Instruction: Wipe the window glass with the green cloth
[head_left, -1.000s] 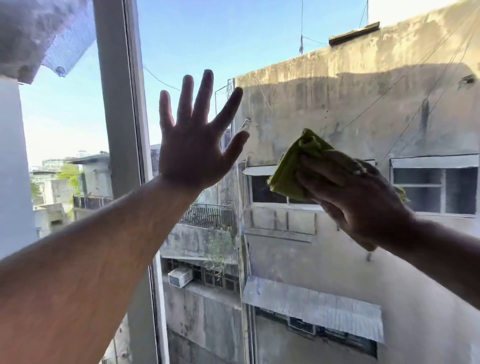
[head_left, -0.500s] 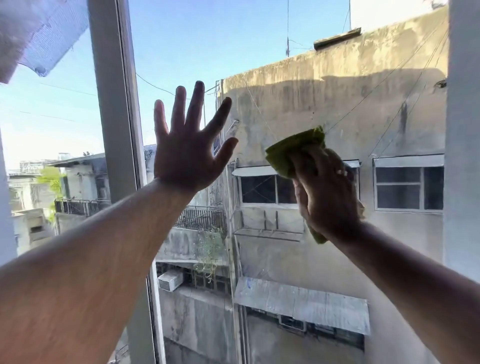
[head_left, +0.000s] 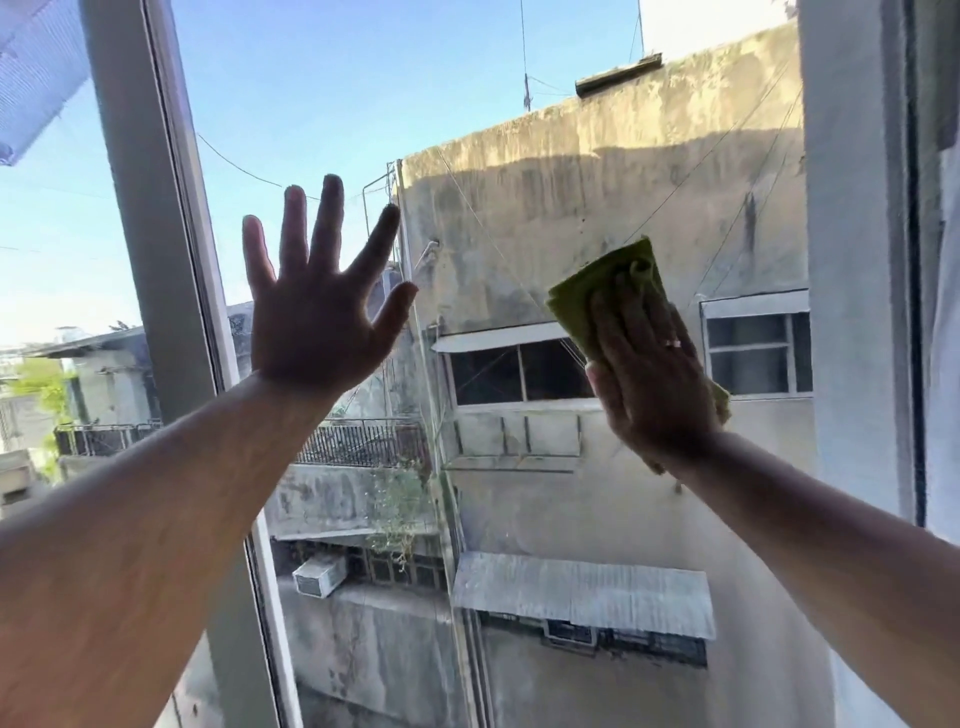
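Note:
The window glass fills the middle of the view, with sky and a stained concrete building behind it. My left hand is flat against the pane with fingers spread, holding nothing. My right hand presses the folded green cloth against the glass to the right of centre. The cloth shows above and left of my fingers, and a corner sticks out at the lower right of the palm. A ring is on one finger.
A grey vertical frame bar runs down the left of the pane, close to my left hand. Another frame post stands at the right edge. A mesh screen corner hangs at the top left.
My right hand with the cloth has slid rightward across the glass and turned more upright. My left hand has stayed spread on the pane. The view shifted a little to the right.

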